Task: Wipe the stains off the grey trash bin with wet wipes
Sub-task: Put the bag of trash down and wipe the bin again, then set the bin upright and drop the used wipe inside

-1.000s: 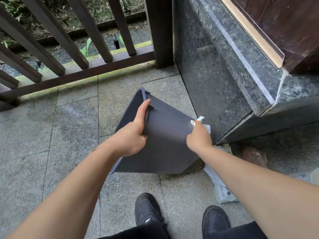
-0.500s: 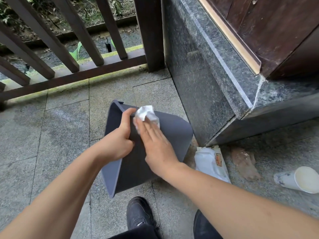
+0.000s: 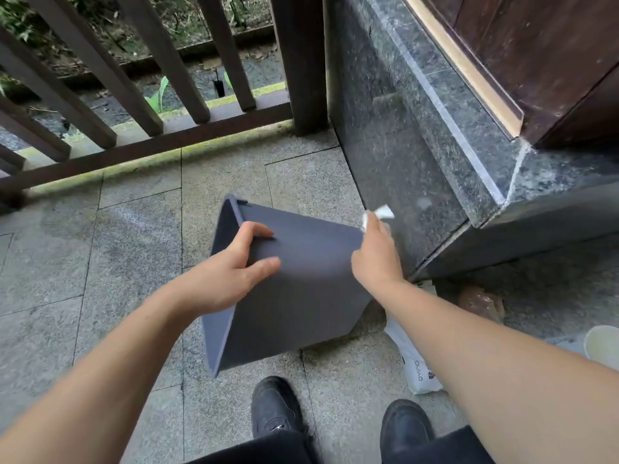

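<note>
While the grey trash bin (image 3: 294, 283) lay tipped on the stone floor (image 3: 100, 256) beside the dark granite ledge (image 3: 418, 155), the left hand (image 3: 227, 276) gripped its edge with curled fingers, and the right hand (image 3: 376, 256) pinched a white wet wipe (image 3: 383, 212) against its far corner.

A dark wooden railing (image 3: 140, 95) with slanted bars crosses the upper left of the frame, with plants and bare ground (image 3: 187, 15) behind it, and grey stone floor tiles (image 3: 100, 249) fill the left and bottom. On the right rises a polished dark stone ledge (image 3: 418, 135), topped in the upper right corner by a brown wooden door (image 3: 536, 55) with a pale strip along its lower edge. At the foot of the ledge, lower right, lie a crumpled brownish wrapper (image 3: 480, 301) and a paper cup (image 3: 603, 343) (cut off by the frame edge), while two black shoes (image 3: 274, 408) stand at the bottom centre.
</note>
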`<control>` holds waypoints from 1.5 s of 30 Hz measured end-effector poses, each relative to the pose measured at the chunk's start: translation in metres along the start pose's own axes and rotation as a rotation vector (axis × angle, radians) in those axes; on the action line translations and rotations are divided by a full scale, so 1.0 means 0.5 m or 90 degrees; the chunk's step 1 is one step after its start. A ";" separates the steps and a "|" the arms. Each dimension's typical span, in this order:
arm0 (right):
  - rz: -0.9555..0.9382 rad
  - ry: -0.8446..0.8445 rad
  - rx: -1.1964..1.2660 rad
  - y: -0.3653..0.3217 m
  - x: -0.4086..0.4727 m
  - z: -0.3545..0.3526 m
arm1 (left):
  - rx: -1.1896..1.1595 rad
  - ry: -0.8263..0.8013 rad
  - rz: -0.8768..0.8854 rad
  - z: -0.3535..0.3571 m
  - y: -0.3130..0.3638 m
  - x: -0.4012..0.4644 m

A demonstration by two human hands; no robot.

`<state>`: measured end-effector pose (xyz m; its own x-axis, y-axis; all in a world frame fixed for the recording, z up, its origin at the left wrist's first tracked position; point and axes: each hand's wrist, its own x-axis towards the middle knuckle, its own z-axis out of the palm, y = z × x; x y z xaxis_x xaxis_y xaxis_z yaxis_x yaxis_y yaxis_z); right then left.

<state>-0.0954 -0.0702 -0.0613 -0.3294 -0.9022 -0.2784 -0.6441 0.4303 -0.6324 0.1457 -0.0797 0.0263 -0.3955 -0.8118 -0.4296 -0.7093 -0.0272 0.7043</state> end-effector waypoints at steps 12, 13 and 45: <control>-0.036 0.073 0.289 -0.178 -0.127 -0.157 | -0.061 0.297 0.000 0.012 -0.038 0.012; -0.054 0.072 0.293 -0.180 -0.122 -0.167 | -0.039 0.293 0.019 0.010 -0.034 0.007; -0.031 0.021 0.313 -0.175 -0.008 -0.178 | 0.437 0.282 0.293 0.106 0.046 0.074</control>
<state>-0.0992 -0.1015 0.0593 -0.3333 -0.9164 -0.2215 -0.2607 0.3154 -0.9125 0.0839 -0.0795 -0.0035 -0.5650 -0.8089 0.1628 -0.7829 0.5878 0.2037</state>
